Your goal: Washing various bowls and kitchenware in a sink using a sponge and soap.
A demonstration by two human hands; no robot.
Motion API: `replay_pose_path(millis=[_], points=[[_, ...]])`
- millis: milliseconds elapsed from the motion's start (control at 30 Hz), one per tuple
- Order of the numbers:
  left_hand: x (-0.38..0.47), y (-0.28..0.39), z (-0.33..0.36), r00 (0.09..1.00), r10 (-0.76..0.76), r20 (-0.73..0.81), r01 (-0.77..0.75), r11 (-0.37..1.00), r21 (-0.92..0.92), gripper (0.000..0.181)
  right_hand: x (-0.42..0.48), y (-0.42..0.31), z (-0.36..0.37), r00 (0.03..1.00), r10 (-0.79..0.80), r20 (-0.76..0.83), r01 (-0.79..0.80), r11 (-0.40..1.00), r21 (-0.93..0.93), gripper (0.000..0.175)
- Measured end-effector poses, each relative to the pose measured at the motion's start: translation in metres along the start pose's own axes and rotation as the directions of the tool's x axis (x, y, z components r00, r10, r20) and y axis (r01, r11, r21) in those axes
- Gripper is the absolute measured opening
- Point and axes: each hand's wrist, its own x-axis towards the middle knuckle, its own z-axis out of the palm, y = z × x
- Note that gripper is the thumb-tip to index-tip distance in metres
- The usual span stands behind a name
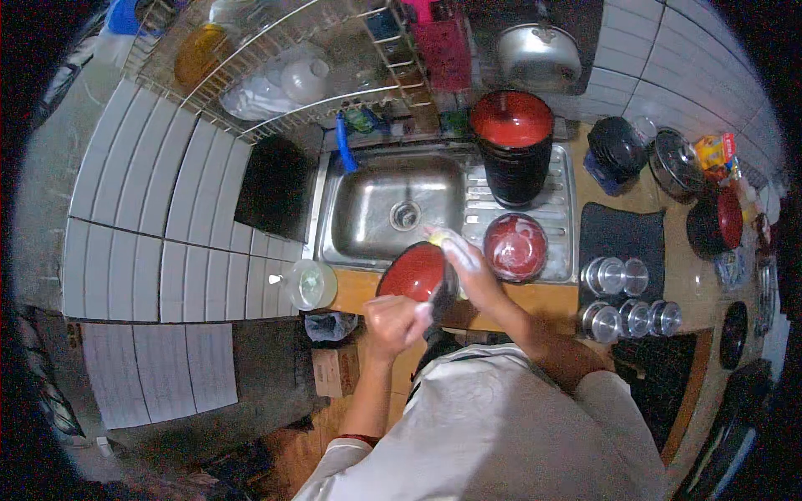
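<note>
My left hand (395, 322) is closed on the near rim of a bowl (410, 272) with a red inside and dark outside, tilted over the front edge of the sink. Against the bowl's right side, my right hand (462, 253) is covered in white suds and holds a sponge (437, 238), of which only a small yellow part shows. A soapy red bowl (515, 247) lies on the ribbed drainboard to the right. Behind it stands a tall stack of black bowls with red insides (512, 122). The steel sink basin (369, 194) lies beyond my hands, its drain visible.
A wire dish rack (276, 131) hangs at the back left. Left of the sink's front edge sits a translucent tub (310, 285). Several glass jars (606, 275) stand on and by a dark mat (620, 232) at right, with black bowls (617, 144) and a glass-lidded pan (677, 163) behind.
</note>
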Motion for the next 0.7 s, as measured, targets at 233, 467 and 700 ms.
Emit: replay_pose_path(millis=[233,467,700], points=[[-0.023,-0.046,-0.035,0.959,0.255,0.121,-0.263,0.964,0.047,0.021,-0.012,0.072,0.047,0.931,0.363,0.043,-0.362,0.899,0.248,0.032],[-0.046,-0.100,-0.030,0.688,-0.714,-0.128,0.348,0.480,-0.805,0.041,0.005,0.081,0.095,0.955,0.081,-0.285,-0.145,0.967,-0.211,0.025],[-0.073,-0.126,-0.040,0.650,-0.519,0.555,0.142,-0.635,-0.759,0.065,0.029,0.025,0.119,0.956,-0.249,-0.153,0.132,0.834,-0.536,0.036]])
